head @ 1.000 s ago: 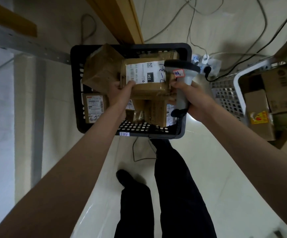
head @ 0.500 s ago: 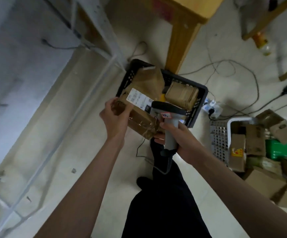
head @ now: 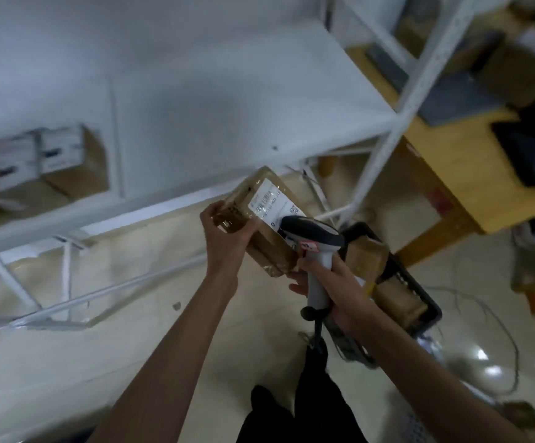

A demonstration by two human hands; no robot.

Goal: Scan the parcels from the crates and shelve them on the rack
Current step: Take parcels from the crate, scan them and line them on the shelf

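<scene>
Two boxes already sit on the rack at nine o'clock. Left hand grips a parcel mid-frame, right hand holds the scanner; crate at three o'clock holds more.

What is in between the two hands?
In the head view, the brown parcel sits between them: the left hand grips its end, while the right hand holds the scanner against it.

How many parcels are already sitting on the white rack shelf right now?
2 at least: both stand side by side at the far left of the shelf, one parcel on the right and its neighbour to the left. The frame edge and blur may hide more.
</scene>
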